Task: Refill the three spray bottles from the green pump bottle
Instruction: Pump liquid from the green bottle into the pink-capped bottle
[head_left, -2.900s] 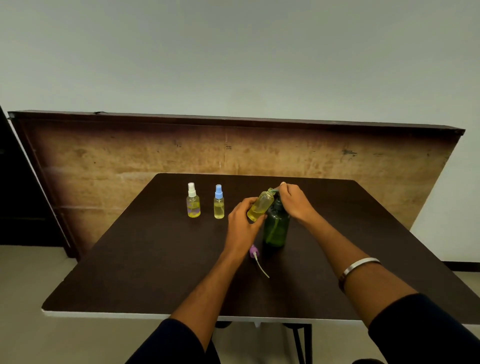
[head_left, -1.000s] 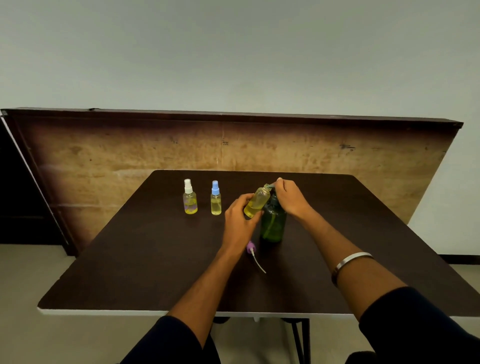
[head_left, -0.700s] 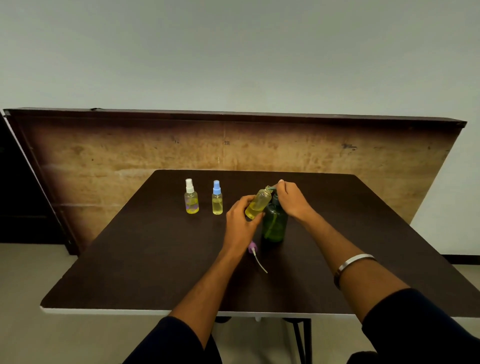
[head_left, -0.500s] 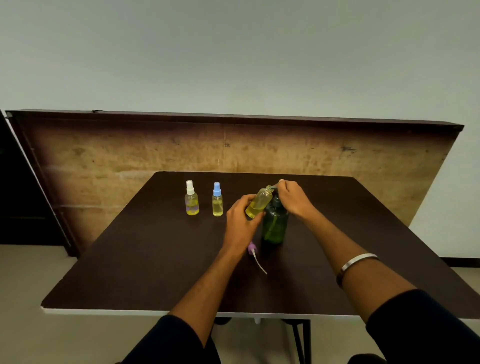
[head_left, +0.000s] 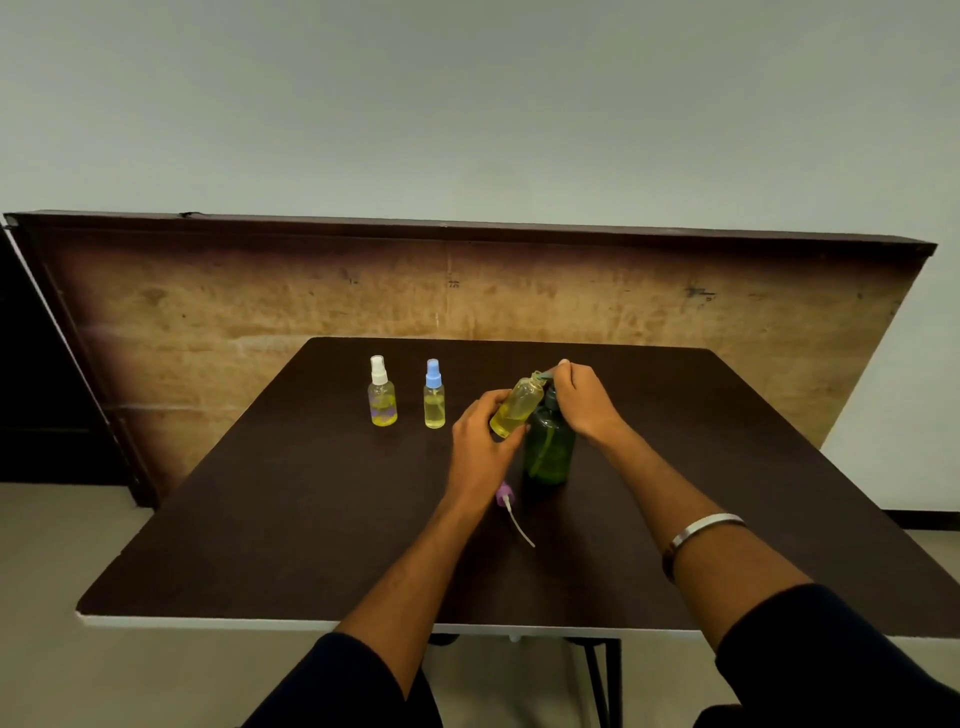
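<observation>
Head view showed the left hand near the middle of the frame, its grip curled round a small clear plastic bottle that was uncapped and tilted, neck up and to the right, with pale yellow liquid inside. The right hand had its fingers bent down over the pump head of the green pump bottle, pinching or pressing it; the nozzle met the open neck of the tilted bottle. The green pump bottle was round-shouldered, translucent dark green plastic, and stood upright on the surface just right of the left hand. A smooth metal bangle circled the right forearm, and both arms wore dark sleeves at the lower edge of the frame.

Just below the left wrist lay a purple spray cap on its side, its thin white dip tube trailing toward the lower right. To the left of centre two more small clear bottles stood upright side by side, apart from each other: a white-capped spray bottle with yellow liquid low in it, and a blue-capped spray bottle holding paler yellow liquid. The surface was a dark brown, matte, square-cornered top with a pale front edge. Behind it a worn, blotchy wooden board leaned against a plain grey wall.
</observation>
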